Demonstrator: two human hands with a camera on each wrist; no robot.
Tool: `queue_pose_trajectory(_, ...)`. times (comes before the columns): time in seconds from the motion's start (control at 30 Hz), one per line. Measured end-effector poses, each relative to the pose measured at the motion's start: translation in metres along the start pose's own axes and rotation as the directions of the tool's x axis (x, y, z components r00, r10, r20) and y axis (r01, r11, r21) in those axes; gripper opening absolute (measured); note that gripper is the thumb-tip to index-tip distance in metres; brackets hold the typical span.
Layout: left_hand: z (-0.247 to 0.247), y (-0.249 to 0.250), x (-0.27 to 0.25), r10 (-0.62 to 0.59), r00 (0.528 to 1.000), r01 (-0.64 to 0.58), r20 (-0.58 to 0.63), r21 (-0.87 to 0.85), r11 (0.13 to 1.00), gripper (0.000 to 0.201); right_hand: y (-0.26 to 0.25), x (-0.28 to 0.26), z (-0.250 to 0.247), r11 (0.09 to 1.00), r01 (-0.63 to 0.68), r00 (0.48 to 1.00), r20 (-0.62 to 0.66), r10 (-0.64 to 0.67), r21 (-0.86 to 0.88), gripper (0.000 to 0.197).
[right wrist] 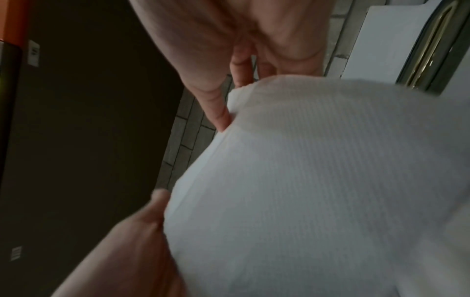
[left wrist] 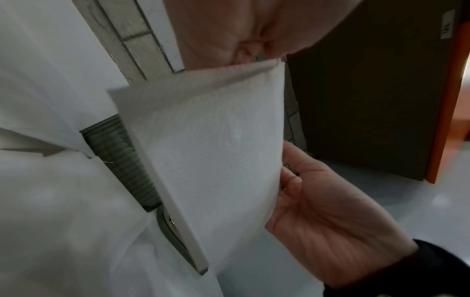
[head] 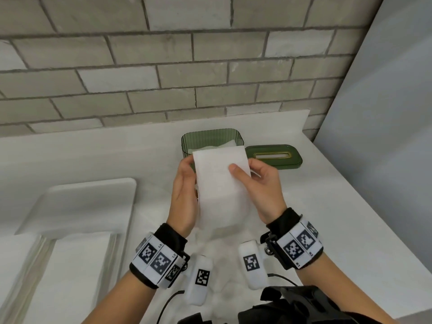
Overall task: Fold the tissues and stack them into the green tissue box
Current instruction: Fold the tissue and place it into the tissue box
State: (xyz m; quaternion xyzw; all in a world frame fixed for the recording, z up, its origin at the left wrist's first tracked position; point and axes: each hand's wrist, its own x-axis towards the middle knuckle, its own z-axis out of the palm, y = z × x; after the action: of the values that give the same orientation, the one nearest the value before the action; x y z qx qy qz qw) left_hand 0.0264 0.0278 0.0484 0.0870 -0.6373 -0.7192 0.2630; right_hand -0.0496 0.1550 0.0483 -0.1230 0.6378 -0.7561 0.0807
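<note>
Both hands hold one white tissue (head: 219, 181) in the air above the desk (head: 327, 206), in front of the green tissue box (head: 211, 137).

Right hand (head: 261, 185): grip closed on the tissue's right edge. The thumb lies flat across the front face; the fingers curl behind the sheet.

Left hand (head: 184, 195): grip closed on the tissue's left edge, fingers wrapped round it from the side, thumb near the upper left corner.

The tissue is a tall rectangle with straight upper edges; the left wrist view shows two layers parted at the top (left wrist: 203, 140), so it is folded. Its lower end bulges.

The box stands open on the desk near the tiled wall (head: 163, 66), white tissue visible inside. Its green lid (head: 273, 156), with a gold-rimmed slot, lies just beside it on the right.
</note>
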Motion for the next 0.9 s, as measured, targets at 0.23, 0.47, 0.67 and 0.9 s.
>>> queue_pose_trajectory(0.23,-0.015,-0.008,-0.007,0.023,0.99,-0.017,0.138,-0.047,0.999,0.091,0.017,0.012,-0.037,0.973,-0.034,0.999,0.003,0.036,-0.229,0.019)
queue_pose_trajectory(0.47,-0.037,-0.026,-0.001,0.081,0.995,-0.09,0.052,0.207,0.974,0.022,0.047,0.045,-0.148,-0.056,-0.201,0.863,-0.204,0.462,-0.978,0.083)
queue_pose_trajectory(0.67,-0.032,-0.037,0.002,-0.04,0.998,0.03,0.039,0.233,0.972,0.012,0.048,0.041,-0.15,0.09,-0.321,0.867,-0.254,0.43,-0.943,0.059)
queue_pose_trajectory(0.9,-0.034,-0.037,-0.002,-0.108,0.994,0.097,0.031,0.246,0.964,0.038,0.041,0.041,-0.157,0.388,-0.317,0.921,-0.183,0.345,-0.865,0.073)
